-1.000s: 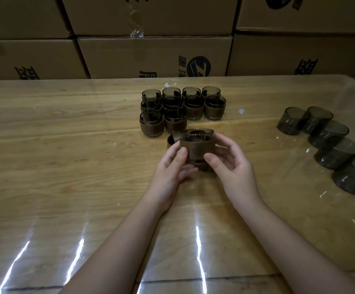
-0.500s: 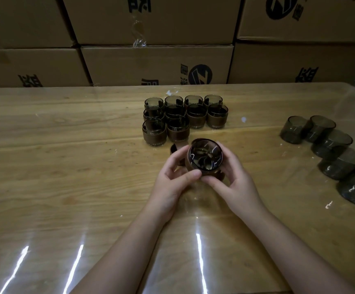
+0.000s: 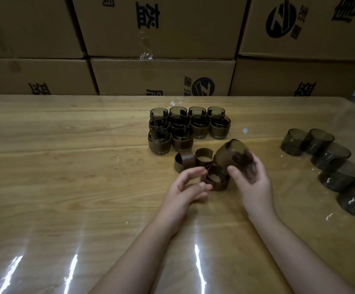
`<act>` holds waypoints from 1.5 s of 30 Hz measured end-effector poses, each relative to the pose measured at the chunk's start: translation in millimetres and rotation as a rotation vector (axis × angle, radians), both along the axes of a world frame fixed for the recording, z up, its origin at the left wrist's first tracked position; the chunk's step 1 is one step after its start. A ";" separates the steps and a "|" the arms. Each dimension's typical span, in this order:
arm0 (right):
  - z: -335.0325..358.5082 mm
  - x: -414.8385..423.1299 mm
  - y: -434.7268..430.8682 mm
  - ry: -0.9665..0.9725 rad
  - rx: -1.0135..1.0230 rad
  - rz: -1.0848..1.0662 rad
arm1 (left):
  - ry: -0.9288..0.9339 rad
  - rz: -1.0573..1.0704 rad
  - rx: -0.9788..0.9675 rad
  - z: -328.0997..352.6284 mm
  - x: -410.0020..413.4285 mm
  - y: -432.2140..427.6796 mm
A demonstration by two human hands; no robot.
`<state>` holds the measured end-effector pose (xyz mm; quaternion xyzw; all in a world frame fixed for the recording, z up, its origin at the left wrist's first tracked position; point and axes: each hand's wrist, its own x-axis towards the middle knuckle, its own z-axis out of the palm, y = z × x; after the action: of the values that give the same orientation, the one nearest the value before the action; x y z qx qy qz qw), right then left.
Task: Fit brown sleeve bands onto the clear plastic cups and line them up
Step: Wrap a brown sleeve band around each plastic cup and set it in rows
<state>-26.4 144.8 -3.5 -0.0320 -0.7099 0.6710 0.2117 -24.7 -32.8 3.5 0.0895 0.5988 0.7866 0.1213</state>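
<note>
My right hand (image 3: 250, 179) grips a smoky clear cup with a brown sleeve band (image 3: 228, 157), tilted and blurred, just above the table. My left hand (image 3: 186, 187) is open, its fingers apart beside several loose brown sleeve bands (image 3: 214, 179). Two of the bands (image 3: 185, 163) lie a little farther back. A block of several sleeved cups (image 3: 181, 139) stands in rows behind them. A row of bare smoky cups (image 3: 329, 153) lies on its side at the right.
The wooden table (image 3: 66, 166) has a glossy clear cover. Stacked cardboard boxes (image 3: 161, 77) form a wall along its far edge. The table's right corner shows at the upper right.
My left hand has let go of the sleeved cup and dropped back. The right hand alone now carries the cup, shifted right and tilted. The loose bands are now uncovered.
</note>
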 end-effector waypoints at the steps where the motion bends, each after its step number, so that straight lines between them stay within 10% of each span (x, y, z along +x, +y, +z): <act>1: 0.6 -5.5 4.1 -0.031 -0.089 -0.041 | 0.007 -0.002 -0.032 0.0 0.7 0.8; 5: 0.3 -29.7 18.0 -0.083 -0.248 -0.142 | 0.031 -0.023 -0.084 1.1 2.5 2.6; 28: -0.8 -136.2 9.8 -0.210 0.376 0.172 | 0.040 -0.093 -0.102 2.3 -3.1 4.8; 45: -3.5 -135.4 8.3 -0.186 0.661 0.025 | 0.043 -0.105 -0.092 2.4 -4.4 3.7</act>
<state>-161.8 153.1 -7.0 -0.0141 -0.9055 0.4015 0.1370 -29.1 -29.1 5.9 0.1321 0.6313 0.7486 0.1536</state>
